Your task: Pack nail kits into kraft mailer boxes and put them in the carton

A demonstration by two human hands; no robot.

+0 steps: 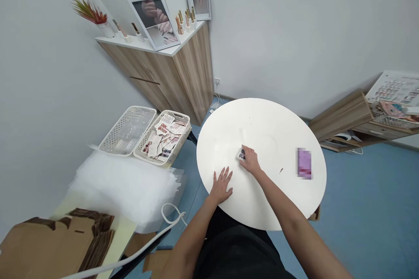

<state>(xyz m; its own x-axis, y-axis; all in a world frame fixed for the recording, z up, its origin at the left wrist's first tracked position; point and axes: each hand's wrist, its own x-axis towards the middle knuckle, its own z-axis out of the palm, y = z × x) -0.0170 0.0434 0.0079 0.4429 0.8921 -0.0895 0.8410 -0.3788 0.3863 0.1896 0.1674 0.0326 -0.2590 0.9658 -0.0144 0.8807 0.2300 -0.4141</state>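
Note:
My right hand (250, 160) is closed on the edge of a small white card of dark press-on nails (241, 154), held low over or on the round white table (229, 122); I cannot tell whether it touches. The hand covers part of the card. To the left, my left hand (221, 185) lies flat on the tabletop with its fingers spread, holding nothing. A small dark bit (281, 170) lies on the table right of my right hand.
A basket of nail cards (163, 139) and a basket of clear plastic pieces (127, 130) stand at the left. Near them are white packing sheets (124, 183) and folded cardboard boxes (52, 244). A blurred purple item (304, 163) lies on the table's right side.

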